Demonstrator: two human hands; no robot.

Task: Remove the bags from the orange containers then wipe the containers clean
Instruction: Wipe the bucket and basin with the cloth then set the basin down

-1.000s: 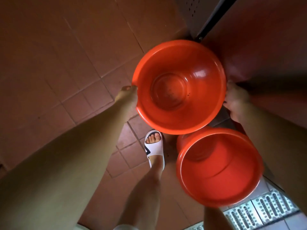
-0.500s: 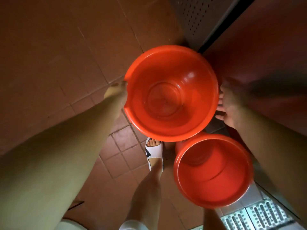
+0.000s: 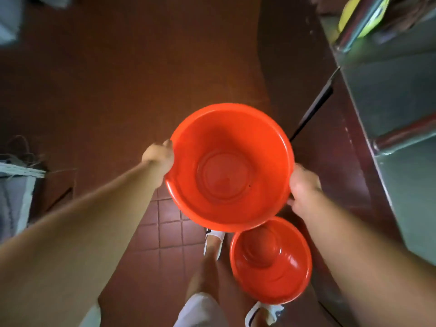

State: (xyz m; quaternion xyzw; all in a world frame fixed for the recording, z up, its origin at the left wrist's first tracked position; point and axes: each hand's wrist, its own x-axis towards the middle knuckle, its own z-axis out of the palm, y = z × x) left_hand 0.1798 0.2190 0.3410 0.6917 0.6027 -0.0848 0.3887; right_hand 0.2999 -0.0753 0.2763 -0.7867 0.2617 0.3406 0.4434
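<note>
Red-brown floor tiles [image 3: 169,234] formed the background. An upper orange basin [image 3: 230,166] was gripped at its left rim by the left hand [image 3: 158,156] and at its right rim by the right hand [image 3: 304,187], fingers curled. A second orange basin [image 3: 271,263] was positioned nearer, beside a steel cabinet [image 3: 396,95] at right.

One head-worn wide-angle view looks steeply down from close above both forearms, onto the tiled floor [image 3: 169,234] and the person's feet.
</note>
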